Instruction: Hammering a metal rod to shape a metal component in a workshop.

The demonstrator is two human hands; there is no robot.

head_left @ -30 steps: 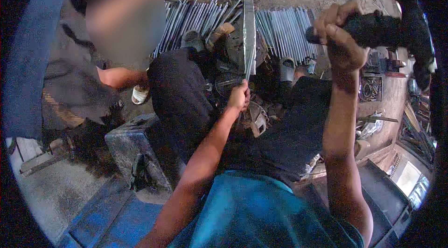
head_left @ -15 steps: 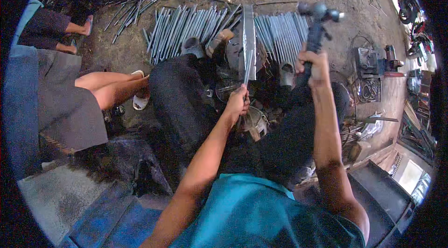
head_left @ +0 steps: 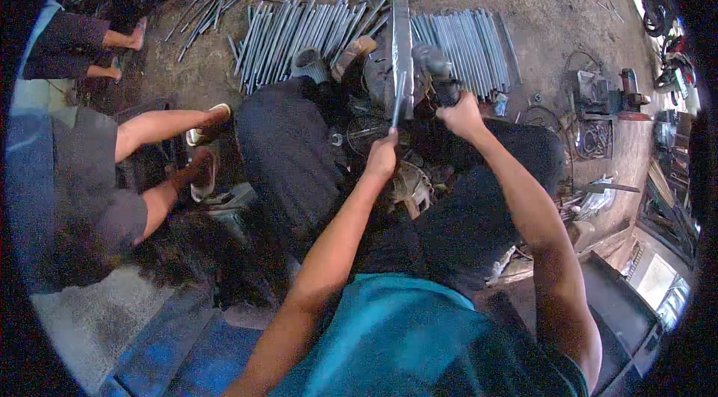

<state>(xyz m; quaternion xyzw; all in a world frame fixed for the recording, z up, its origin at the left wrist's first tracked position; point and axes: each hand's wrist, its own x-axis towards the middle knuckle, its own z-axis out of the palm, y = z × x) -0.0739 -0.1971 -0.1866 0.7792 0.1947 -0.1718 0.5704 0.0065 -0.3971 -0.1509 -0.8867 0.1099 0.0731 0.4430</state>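
Note:
My left hand (head_left: pixel 383 156) is closed round the near end of a thin metal rod (head_left: pixel 398 102). The rod's far part lies against a long flat steel bar (head_left: pixel 402 38) that points away from me between my knees. My right hand (head_left: pixel 461 116) grips the dark handle of a hammer (head_left: pixel 432 60). Its blurred head is low, just right of the bar; whether it touches the bar I cannot tell. Under the bar, a dark rounded support (head_left: pixel 376 77) is partly hidden.
Many grey metal rods lie in a left pile (head_left: pixel 295 42) and a right pile (head_left: pixel 464 53) on the dirt floor. A metal cup-like piece (head_left: pixel 309 64) stands by my left knee. Two people sit at the left, their legs (head_left: pixel 161 131) near me. Tools (head_left: pixel 594 94) lie right.
The hammer has swung down and left from its raised place to beside the bar. My left hand keeps the rod at the bar. The nearer person's legs at left have shifted apart.

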